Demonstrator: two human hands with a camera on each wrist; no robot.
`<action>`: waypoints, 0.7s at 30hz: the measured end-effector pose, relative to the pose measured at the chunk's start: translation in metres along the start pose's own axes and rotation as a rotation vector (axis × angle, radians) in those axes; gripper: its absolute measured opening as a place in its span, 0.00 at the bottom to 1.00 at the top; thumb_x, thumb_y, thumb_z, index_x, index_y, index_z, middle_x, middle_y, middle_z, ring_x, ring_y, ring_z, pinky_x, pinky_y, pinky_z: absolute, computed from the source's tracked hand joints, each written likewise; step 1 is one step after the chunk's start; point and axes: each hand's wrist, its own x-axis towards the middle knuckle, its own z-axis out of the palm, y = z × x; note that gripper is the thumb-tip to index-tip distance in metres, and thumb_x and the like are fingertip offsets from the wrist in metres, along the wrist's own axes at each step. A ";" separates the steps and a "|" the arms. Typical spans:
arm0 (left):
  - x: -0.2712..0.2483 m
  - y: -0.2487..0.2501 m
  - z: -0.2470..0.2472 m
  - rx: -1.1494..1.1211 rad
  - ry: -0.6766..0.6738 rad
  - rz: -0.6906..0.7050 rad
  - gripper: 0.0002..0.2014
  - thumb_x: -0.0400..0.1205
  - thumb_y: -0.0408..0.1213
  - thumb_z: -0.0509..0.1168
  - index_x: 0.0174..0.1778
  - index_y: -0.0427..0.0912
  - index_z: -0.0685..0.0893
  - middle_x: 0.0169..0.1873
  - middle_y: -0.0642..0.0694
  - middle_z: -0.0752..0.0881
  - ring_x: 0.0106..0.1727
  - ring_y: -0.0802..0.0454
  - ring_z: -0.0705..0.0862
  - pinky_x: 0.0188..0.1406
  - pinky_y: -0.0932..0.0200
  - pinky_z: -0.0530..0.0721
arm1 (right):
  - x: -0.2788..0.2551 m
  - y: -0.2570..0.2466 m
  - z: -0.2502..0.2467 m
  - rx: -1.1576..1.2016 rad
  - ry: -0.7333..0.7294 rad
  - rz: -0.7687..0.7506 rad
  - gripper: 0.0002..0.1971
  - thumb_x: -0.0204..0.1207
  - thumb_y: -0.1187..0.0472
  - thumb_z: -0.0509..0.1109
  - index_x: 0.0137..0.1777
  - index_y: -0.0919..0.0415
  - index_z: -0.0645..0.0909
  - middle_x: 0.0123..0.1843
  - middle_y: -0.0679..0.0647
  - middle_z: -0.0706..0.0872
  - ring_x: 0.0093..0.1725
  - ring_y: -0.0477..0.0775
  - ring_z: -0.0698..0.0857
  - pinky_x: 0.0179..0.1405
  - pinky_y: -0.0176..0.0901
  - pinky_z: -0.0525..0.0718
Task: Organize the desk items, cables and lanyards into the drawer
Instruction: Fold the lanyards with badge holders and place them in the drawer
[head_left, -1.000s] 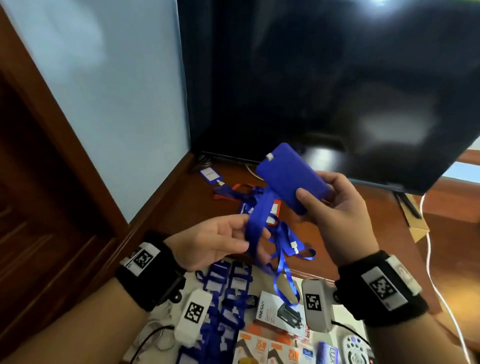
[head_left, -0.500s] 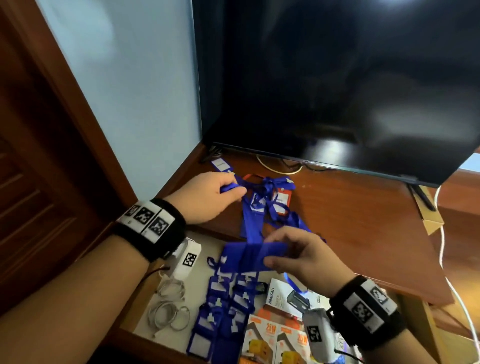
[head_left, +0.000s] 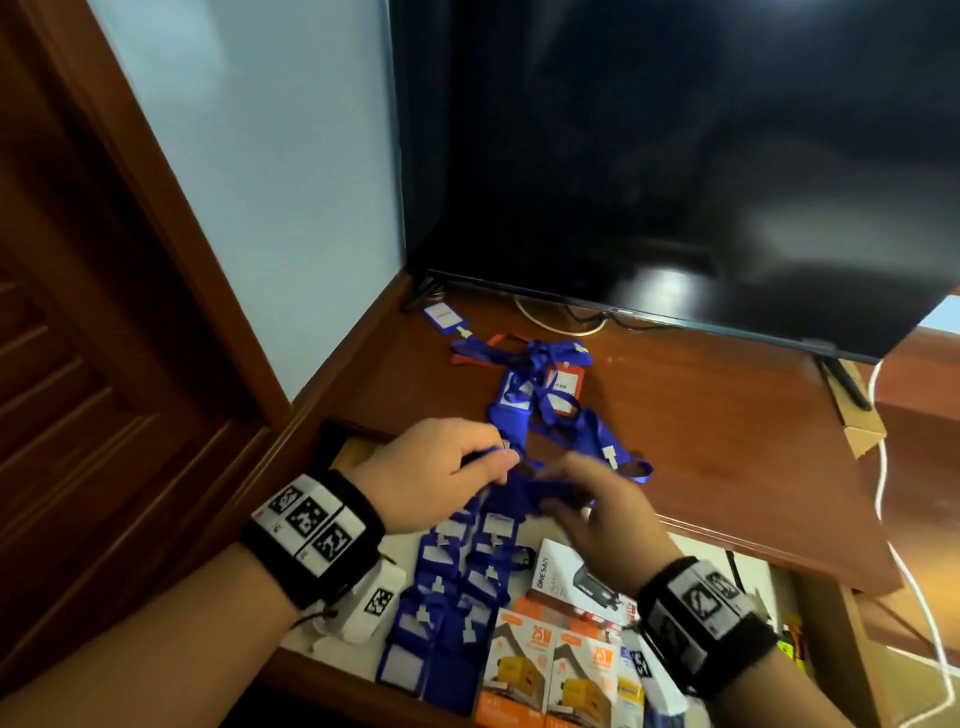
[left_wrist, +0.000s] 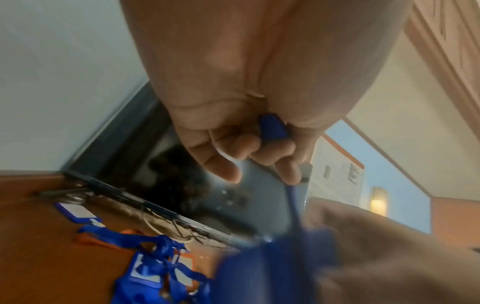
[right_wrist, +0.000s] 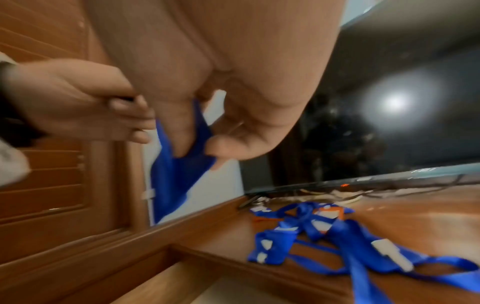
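Two hands on one blue lanyard above the open drawer

Both of our hands meet over the front edge of the desk (head_left: 717, 431), just above the open drawer (head_left: 332, 447). Our left hand (head_left: 441, 467) has its fingers curled around a blue lanyard strap (left_wrist: 272, 127); the left wrist view shows the strap pinched between thumb and bent fingers, running down from the fist. Our right hand (head_left: 602, 519) pinches a blue badge holder (right_wrist: 176, 172) between thumb and fingertips, and the holder hangs below them with its white clip toward the bottom. The right hand is blurred in the head view, so we cannot tell how the outer fingers lie.

On the desk behind our hands lies a tangle of blue lanyards (head_left: 550, 400) with a red badge holder (head_left: 563, 389) among them, and a single blue badge (head_left: 441, 317) sits apart near the foot of the dark television (head_left: 675, 156). Inside the drawer, two rows of blue badge holders (head_left: 457, 587) lie side by side. Just beside them on the right sit two orange charger boxes (head_left: 556, 670) and a white box (head_left: 566, 571) partly under our right wrist. A white cable (head_left: 893, 525) runs down past the desk's right end.
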 end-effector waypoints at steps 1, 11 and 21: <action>0.003 -0.007 -0.004 0.038 0.024 -0.006 0.13 0.88 0.51 0.68 0.41 0.50 0.89 0.35 0.52 0.86 0.40 0.56 0.84 0.45 0.55 0.81 | -0.007 -0.004 0.007 0.024 -0.128 -0.046 0.15 0.77 0.63 0.78 0.53 0.40 0.81 0.47 0.38 0.88 0.46 0.39 0.86 0.48 0.37 0.84; -0.017 -0.057 0.011 -1.068 0.222 -0.438 0.12 0.83 0.34 0.71 0.56 0.29 0.92 0.43 0.39 0.92 0.45 0.48 0.86 0.44 0.60 0.87 | 0.006 -0.041 0.013 0.919 0.084 0.231 0.11 0.78 0.72 0.75 0.51 0.69 0.74 0.40 0.56 0.88 0.37 0.54 0.89 0.31 0.45 0.87; -0.028 -0.048 0.042 -0.690 0.405 -0.506 0.10 0.90 0.38 0.67 0.56 0.42 0.94 0.47 0.48 0.96 0.54 0.50 0.94 0.57 0.56 0.91 | 0.021 -0.039 0.055 0.317 0.195 0.239 0.13 0.81 0.58 0.75 0.47 0.53 0.70 0.41 0.52 0.83 0.34 0.49 0.83 0.33 0.39 0.82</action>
